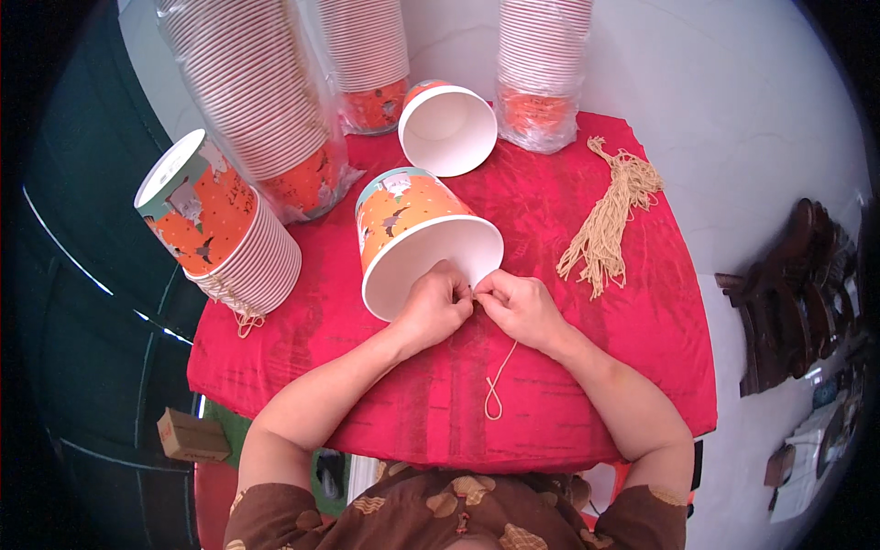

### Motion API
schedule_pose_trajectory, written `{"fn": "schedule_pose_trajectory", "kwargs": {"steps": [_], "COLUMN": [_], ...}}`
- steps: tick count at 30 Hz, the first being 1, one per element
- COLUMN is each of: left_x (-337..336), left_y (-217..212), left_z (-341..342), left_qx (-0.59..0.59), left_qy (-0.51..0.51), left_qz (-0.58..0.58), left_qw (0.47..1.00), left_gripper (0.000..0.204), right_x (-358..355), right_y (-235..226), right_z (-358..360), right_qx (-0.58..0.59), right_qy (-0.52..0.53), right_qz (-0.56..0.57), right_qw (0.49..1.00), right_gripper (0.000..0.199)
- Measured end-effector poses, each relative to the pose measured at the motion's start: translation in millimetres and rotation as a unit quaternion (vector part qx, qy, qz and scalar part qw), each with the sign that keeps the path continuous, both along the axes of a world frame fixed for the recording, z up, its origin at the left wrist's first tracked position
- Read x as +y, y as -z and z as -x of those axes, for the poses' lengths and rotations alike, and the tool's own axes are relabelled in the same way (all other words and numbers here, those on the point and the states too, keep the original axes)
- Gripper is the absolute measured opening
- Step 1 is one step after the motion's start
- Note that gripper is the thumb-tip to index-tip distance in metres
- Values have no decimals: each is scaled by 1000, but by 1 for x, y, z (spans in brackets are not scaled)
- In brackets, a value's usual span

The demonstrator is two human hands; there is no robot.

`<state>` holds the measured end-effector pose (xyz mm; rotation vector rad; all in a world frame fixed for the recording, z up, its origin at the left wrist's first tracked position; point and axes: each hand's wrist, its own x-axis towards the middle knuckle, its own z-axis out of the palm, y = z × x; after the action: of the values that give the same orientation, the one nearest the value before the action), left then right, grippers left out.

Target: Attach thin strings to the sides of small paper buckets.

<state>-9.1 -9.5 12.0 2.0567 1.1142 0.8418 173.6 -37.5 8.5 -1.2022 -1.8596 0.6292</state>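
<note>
An orange paper bucket [412, 215] with a green base band and white inside lies on its side, its mouth toward me. My left hand [433, 305] reaches across the lower part of the mouth, fingers closed in a pinch at the rim; what they grip is hidden. Close beside it, my right hand [521, 310] pinches a thin tan cord [498, 380] at the rim's right side. The cord's looped end hangs down onto the red cloth. Both sets of fingertips nearly touch.
A red cloth [587, 367] covers the table. Another bucket [447, 130] lies behind. Nested buckets [220, 220] lean at left with cord at their rim. Tall wrapped bucket stacks [252, 92] stand at the back. A bundle of tan cords [610, 215] lies at right.
</note>
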Motion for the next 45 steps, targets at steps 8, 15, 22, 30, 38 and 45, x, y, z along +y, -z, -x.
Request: {"fn": "schedule_pose_trajectory", "kwargs": {"steps": [8,15,22,30,38,45], "left_x": [-4,-5,-5,-4,-4,-11], "left_y": [-7,-5,-6,-8,-6,-6], "left_z": [-1,1,-1,-1,-4,-1], "left_qx": [12,12,47,70,72,66], "left_qy": [-4,-7,-15,-10,-18,-5], "left_qz": [-14,-28,-36,-27,-62,-77], "left_qw": [1000,1000,998,997,995,995], "left_gripper": [7,7,8,9,10,7], "right_x": [2,3,6,7,8,6], "right_y": [0,1,7,7,7,3], "right_z": [-15,-12,-12,-6,-5,-9], "right_qx": [-32,-72,-123,-121,-133,-144], "right_qy": [-22,-11,41,48,50,46], "right_qz": [-86,-85,-67,-81,-94,-72], "right_qw": [996,994,989,988,985,986], "right_gripper": [11,10,10,12,12,12]}}
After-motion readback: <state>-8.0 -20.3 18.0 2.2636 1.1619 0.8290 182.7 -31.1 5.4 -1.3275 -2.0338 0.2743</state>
